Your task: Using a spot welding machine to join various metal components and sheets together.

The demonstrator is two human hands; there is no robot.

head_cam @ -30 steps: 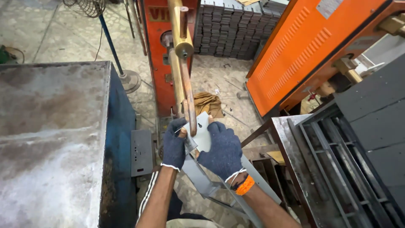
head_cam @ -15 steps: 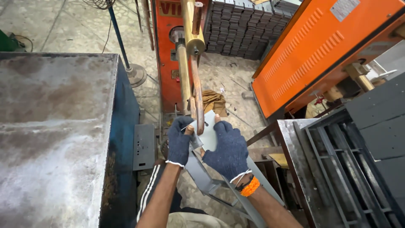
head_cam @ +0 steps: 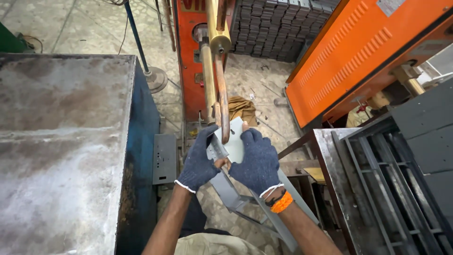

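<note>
Both hands wear dark blue knit gloves and grip a grey sheet-metal bracket (head_cam: 234,144). My left hand (head_cam: 198,159) clasps its left edge. My right hand (head_cam: 256,161), with an orange band at the wrist, covers its right side. The bracket's upper end sits under the tip of a copper welding arm (head_cam: 222,97) that reaches down from an orange machine (head_cam: 188,56). A long grey leg of the bracket (head_cam: 264,217) runs down toward my body.
A worn steel-topped blue table (head_cam: 66,141) fills the left. A perforated grey plate (head_cam: 164,158) hangs beside it. An orange cabinet (head_cam: 354,56) stands at right above a dark metal rack (head_cam: 387,189). Stacked dark parts (head_cam: 269,26) lie behind; a brown rag (head_cam: 240,108) is on the floor.
Both hands have pushed the bracket slightly up and forward under the copper arm's tip. My head has shifted, so the view sits closer to the machine.
</note>
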